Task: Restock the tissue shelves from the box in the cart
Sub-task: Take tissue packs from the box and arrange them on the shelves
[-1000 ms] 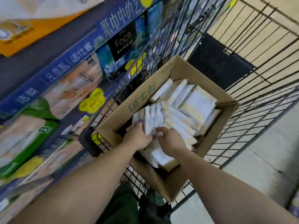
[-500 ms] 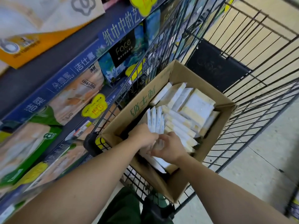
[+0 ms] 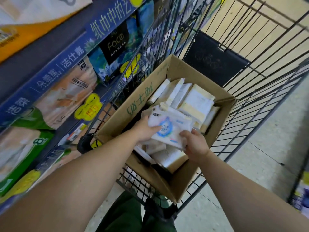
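An open cardboard box [image 3: 219,124] sits in the wire cart [image 3: 260,91], holding several white and cream tissue packs [image 3: 197,102]. Both hands hold a stack of white tissue packs [image 3: 168,129] with a blue ring print, lifted flat just above the box's near half. My left hand [image 3: 145,129] grips the stack's left edge, thumb on top. My right hand [image 3: 195,144] grips its lower right corner. More packs lie below the stack in the box.
The tissue shelves [image 3: 55,67] run along the left, filled with large printed packs and yellow price tags [image 3: 90,109]. A black panel [image 3: 214,59] hangs at the cart's far end. Grey floor [image 3: 267,148] lies to the right.
The packs stood on edge between my hands in the box; now they are turned flat, printed face up, and raised a little. Both hands shifted slightly right.
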### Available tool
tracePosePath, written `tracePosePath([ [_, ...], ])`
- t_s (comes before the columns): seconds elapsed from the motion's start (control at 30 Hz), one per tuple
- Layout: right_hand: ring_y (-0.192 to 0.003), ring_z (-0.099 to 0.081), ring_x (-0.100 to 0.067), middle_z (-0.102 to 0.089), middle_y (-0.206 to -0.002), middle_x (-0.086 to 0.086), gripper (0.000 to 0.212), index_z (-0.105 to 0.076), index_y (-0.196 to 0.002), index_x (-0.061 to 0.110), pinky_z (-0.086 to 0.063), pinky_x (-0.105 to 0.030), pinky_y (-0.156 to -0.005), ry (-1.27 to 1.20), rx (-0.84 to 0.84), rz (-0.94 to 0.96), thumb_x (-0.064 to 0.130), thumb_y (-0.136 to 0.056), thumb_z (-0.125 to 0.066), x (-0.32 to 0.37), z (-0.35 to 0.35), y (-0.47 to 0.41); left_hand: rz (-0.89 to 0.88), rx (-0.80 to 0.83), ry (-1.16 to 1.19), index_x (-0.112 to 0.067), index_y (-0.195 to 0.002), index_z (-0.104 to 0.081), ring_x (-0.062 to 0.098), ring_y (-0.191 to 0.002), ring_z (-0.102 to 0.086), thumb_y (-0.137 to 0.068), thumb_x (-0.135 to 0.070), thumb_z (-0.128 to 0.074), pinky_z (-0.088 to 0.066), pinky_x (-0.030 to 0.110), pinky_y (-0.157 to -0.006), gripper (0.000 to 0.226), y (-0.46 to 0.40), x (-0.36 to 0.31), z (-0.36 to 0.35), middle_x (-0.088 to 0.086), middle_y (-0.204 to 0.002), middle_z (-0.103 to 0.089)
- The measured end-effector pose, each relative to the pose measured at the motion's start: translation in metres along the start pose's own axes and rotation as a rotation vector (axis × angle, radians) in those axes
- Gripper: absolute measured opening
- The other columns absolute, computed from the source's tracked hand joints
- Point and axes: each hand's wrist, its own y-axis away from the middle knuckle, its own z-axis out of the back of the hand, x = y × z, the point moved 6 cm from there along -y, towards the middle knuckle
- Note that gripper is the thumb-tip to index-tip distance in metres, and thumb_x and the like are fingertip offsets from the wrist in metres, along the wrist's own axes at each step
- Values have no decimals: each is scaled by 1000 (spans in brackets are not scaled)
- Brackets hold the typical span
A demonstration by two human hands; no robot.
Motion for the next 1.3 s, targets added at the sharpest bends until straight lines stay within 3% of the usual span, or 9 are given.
tracePosePath([
  [0.13, -67, -67, -22, -72, -80, -8, 20, -63, -104, 4, -52, -30, -55, 88, -22, -31, 1, -89, -50, -2, 6, 0, -2, -9, 56, -16, -120, -62, 22, -103, -63, -84, -42, -68, -51, 38, -93, 45, 11, 4, -3, 3, -114, -67],
  [0.27, -101, -63, -25, -63, -121, -6, 34, -50, -124, 21, -52, -32, -63, 230, 43, -26, 18, -91, -53, -1, -8, 16, -34, -31, 142, -17, -128, -54, 22, -108, -61, -87, -39, -65, -50, 42, -97, 48, 27, 3, 13, 3, -122, -64],
  [0.43, -88, -61, -16, -59, -107, -3, 30, -50, -123, 14, -57, -33, -67, 324, -20, 151, 21, -94, -52, 32, -38, 57, -159, -156, 114, -12, -133, -47, 22, -109, -60, -83, -44, -66, -49, 35, -93, 62, 61, -18, 58, 6, -125, -61],
  [0.53, -81, -59, -13, -57, -106, -3, 24, -50, -118, 13, -57, -27, -63, 266, -9, 228, 22, -95, -49, 48, -54, 85, -210, -206, 104, -12, -113, -55, 15, -86, -58, -89, -36, -63, -47, 17, -65, 35, 93, -33, 82, -1, -106, -61],
  [0.6, -85, -60, -16, -56, -108, -5, 23, -50, -116, 13, -57, -31, -68, 253, -15, 265, 27, -97, -47, 56, -62, 105, -264, -237, 110, -17, -109, -57, 13, -81, -53, -93, -29, -60, -39, 16, -54, 20, 118, -41, 93, 1, -101, -60],
  [0.77, -113, -57, -25, -50, -135, -3, 54, -39, -139, 14, -55, -44, -87, 321, -78, 394, 46, -96, -38, 72, -78, 157, -359, -326, 202, -18, -112, -53, 12, -93, -55, -88, -37, -65, -42, 22, -63, 33, 186, -35, 111, -4, -110, -62],
  [0.93, -123, -50, -29, -47, -139, -1, 58, -34, -141, 21, -45, -53, -101, 334, 5, 551, 57, -95, -32, 61, -104, 236, -409, -403, 300, -22, -145, -29, 19, -120, -48, -88, -47, -62, -43, 37, -96, 71, 291, -5, 121, -6, -140, -43],
  [1.1, -98, -58, -33, -56, -94, -7, 40, -48, -110, 15, -48, -52, -88, 424, 114, 841, 49, -100, -28, 34, -139, 348, -495, -600, 394, -26, -103, -54, 12, -88, -60, -93, -29, -61, -48, 36, -88, 12, 419, 49, 128, -9, -102, -62],
  [1.3, -99, -57, -29, -61, -115, -15, 39, -51, -109, 11, -45, -41, -86, 499, 376, 1027, 42, -103, -28, -2, -227, 466, -579, -860, 534, -22, -108, -60, 18, -98, -66, -93, -18, -61, -52, 34, -84, 15, 559, 134, 163, 2, -111, -68],
])
